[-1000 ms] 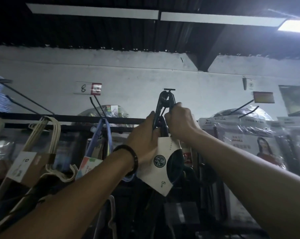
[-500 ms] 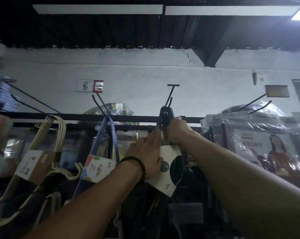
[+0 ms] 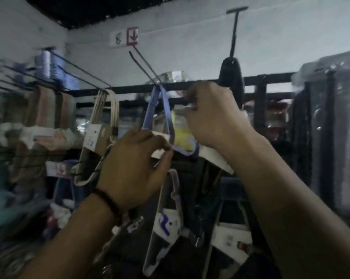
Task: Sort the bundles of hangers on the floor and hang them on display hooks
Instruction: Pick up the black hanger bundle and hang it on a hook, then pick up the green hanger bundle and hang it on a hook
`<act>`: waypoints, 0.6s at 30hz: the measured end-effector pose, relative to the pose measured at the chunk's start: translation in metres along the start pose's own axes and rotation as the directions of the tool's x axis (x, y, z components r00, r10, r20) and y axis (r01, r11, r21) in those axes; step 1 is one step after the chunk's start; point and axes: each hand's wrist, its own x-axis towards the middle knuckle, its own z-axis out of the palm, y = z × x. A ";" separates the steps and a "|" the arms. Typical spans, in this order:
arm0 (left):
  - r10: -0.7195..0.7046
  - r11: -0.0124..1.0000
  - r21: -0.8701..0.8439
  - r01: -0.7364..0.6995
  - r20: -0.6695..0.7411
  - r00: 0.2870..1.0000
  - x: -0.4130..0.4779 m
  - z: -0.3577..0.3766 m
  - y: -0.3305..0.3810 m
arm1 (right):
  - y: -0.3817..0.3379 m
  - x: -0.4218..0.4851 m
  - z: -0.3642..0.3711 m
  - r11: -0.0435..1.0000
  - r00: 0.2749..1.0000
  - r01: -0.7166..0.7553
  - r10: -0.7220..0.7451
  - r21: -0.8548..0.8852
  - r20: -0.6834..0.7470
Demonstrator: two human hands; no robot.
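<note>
I see a white wall (image 3: 190, 47) carrying a small sign (image 3: 124, 36) with an 8 and a red arrow, dark ceiling (image 3: 93, 9) above, and plastic-wrapped packages (image 3: 335, 121) stacked at right (their print too blurred to read)

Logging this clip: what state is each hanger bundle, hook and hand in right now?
Black hanger bundle: hanging on the T-ended hook.
Blue hanger bundle: hanging on the wire hook.
Cream hanger bundle: hanging from the rack.
Left hand: closed, pinching the white card at the blue bundle.
Right hand: curled beside the black bundle; grip unclear.
</note>
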 end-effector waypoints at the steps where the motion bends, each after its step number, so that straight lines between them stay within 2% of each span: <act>1: -0.052 0.999 0.000 0.052 0.038 0.998 -0.025 -0.006 -0.007 | -0.009 -0.012 0.011 0.995 0.997 0.073 -0.074 0.065 0.026; 3: -0.145 0.989 0.045 0.140 0.138 0.980 -0.080 -0.019 -0.018 | -0.026 -0.040 0.043 0.959 0.978 0.167 -0.191 0.230 0.085; 5: -0.209 0.970 0.165 0.179 0.192 0.959 -0.138 -0.035 -0.026 | -0.043 -0.071 0.083 0.888 0.954 0.199 -0.272 0.414 0.127; 7: -0.270 0.937 0.279 0.210 0.198 0.942 -0.193 -0.057 -0.032 | -0.061 -0.106 0.124 0.810 0.942 0.209 -0.317 0.548 0.109; 9: -0.394 0.896 0.329 0.299 0.274 0.878 -0.245 -0.086 -0.036 | -0.087 -0.146 0.160 0.732 0.944 0.186 -0.319 0.656 0.088; 11: -0.575 0.808 0.419 0.414 0.409 0.708 -0.298 -0.114 -0.040 | -0.117 -0.190 0.189 0.649 0.930 0.106 -0.332 0.753 0.155; 13: -0.713 0.701 0.542 0.464 0.507 0.485 -0.357 -0.140 -0.049 | -0.151 -0.235 0.219 0.589 0.873 -0.018 -0.384 0.808 0.300; 15: -0.770 0.631 0.590 0.504 0.559 0.309 -0.416 -0.166 -0.061 | -0.186 -0.283 0.253 0.588 0.764 -0.099 -0.472 0.803 0.440; 18: -0.814 0.514 0.660 0.548 0.577 0.069 -0.506 -0.206 -0.083 | -0.239 -0.360 0.310 0.630 0.527 -0.190 -0.582 0.753 0.620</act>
